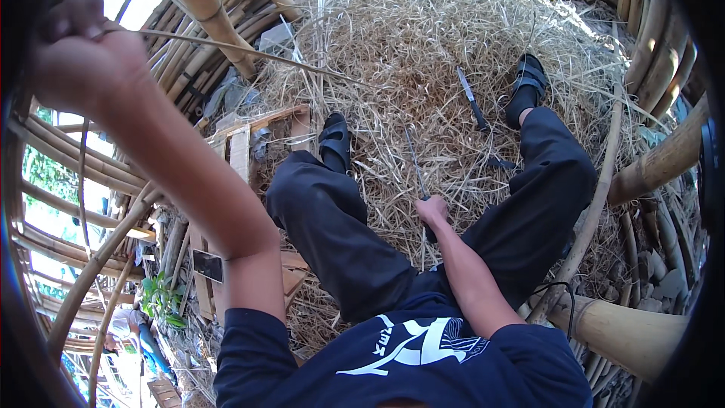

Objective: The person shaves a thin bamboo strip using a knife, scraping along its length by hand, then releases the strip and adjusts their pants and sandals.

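Observation:
My left hand [91, 53] is raised at the upper left, its fingers closed in a fist, slightly blurred. A long thin strip, apparently bamboo [257, 53], runs from this fist down to the right over the shavings. Low between my knees, my right hand [433, 213] is wrapped round the dark handle of a knife [416, 157]. Its narrow blade points away from me, over the pile of pale shavings [423, 38]. A second knife [472, 98], with a bright blade and black handle, lies on the shavings near my right foot.
Bamboo poles [204, 7] stand and lean around me; a thick one [619, 332] lies at the lower right. A wooden crate-like frame [240, 153] is left of my left foot. A small dark object [500, 162] lies by my right shin. Another person [128, 325] is at the far lower left.

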A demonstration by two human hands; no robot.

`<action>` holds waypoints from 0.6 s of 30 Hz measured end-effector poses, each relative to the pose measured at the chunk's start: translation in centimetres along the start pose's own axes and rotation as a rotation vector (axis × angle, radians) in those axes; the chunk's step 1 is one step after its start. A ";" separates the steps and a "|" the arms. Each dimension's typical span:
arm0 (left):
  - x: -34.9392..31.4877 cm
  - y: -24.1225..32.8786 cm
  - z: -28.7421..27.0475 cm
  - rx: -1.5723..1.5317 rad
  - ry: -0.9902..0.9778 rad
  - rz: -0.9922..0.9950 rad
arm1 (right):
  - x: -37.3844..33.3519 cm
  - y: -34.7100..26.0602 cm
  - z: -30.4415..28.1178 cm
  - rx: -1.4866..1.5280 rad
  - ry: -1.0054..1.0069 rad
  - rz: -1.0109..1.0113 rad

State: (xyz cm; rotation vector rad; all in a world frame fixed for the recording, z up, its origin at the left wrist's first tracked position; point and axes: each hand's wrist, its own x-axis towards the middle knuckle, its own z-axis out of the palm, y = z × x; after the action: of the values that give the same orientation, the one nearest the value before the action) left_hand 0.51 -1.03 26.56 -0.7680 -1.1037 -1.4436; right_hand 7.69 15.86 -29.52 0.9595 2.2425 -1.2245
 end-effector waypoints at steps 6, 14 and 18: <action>-4.4 -4.2 0.9 -0.015 -0.007 -0.119 | -0.9 -0.8 -0.5 0.031 0.028 0.044; -8.7 -6.6 -0.2 -0.034 0.020 -0.092 | -2.9 -3.2 -1.0 0.201 0.020 -0.019; -9.0 -5.1 -1.4 -0.074 0.003 -0.168 | -5.4 -5.4 -3.7 0.340 -0.111 -0.051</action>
State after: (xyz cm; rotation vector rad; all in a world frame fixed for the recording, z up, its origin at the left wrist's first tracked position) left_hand -2.68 0.78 16.79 -0.7386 -1.1403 -1.6341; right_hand 7.35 14.93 -21.07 0.9298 2.0226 -1.6773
